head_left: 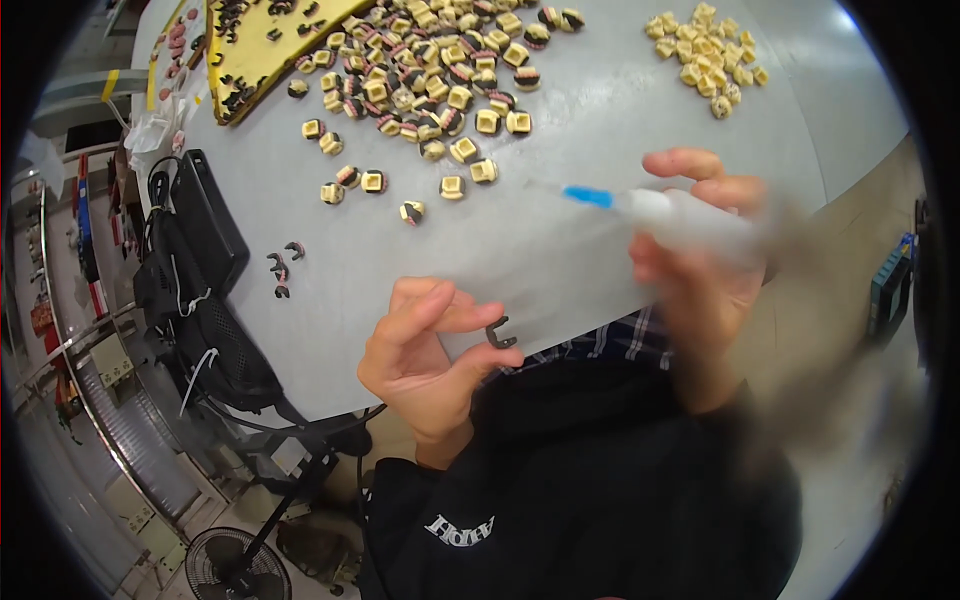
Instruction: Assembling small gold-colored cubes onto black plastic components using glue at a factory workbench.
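Observation:
Between the thumb and index finger of my left hand (425, 345) is a small dark C-shaped piece (499, 333), held just over the table's near edge. My right hand (705, 240) grips a white squeeze bottle (680, 218) with a blue needle tip (587, 196); the tip points left, above the tabletop. Part of the bottle and my right arm are blurred. A few more dark and pink C-shaped pieces (280, 265) lie on the table to the left of my left hand.
A large heap of small cream, black and pink pieces (430, 85) covers the far middle of the grey table (560, 270). Plain cream pieces (705, 55) lie far right. A yellow board (270, 50) with dark bits sits far left, near a black device with cables (210, 215).

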`<state>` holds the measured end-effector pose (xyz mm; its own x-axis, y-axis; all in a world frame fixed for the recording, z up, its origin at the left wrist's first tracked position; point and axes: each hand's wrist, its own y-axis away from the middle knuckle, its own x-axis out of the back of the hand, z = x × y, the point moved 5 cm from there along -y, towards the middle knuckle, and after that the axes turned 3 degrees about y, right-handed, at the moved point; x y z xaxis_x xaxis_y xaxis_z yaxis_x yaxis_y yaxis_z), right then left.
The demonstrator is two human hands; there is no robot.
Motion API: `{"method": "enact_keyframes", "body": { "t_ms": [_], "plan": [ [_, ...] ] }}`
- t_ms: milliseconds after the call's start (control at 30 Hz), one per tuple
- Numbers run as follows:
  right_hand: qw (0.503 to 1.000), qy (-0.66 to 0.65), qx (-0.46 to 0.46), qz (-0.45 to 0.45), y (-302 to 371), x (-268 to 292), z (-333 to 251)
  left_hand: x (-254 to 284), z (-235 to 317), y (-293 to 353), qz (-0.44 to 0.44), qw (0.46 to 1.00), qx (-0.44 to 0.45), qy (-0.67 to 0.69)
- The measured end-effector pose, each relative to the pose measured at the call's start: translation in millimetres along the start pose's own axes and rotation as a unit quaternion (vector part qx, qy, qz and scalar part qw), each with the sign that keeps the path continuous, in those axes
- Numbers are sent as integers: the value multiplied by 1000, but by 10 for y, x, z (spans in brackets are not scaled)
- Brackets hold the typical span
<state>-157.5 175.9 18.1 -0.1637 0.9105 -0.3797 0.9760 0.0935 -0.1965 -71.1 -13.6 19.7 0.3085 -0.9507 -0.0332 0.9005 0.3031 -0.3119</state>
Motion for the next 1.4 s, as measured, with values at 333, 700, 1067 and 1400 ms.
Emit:
{"method": "enact_keyframes", "body": {
  "t_ms": [333, 700, 1067, 1400],
  "plan": [
    [937, 324, 101, -88, -61, 19, -98, 125, -36, 53, 55, 993, 28, 104],
    [885, 436, 147, -72, -130, 190, -329, 156, -47, 67, 72, 991, 41, 109],
    [791, 606, 85, 30, -454, 532, -285, 77, -1, 30, 24, 995, 48, 82],
    [987, 150, -28, -49, 426, 66, -357, 19, 21, -15, -59, 998, 14, 10]
  ]
}}
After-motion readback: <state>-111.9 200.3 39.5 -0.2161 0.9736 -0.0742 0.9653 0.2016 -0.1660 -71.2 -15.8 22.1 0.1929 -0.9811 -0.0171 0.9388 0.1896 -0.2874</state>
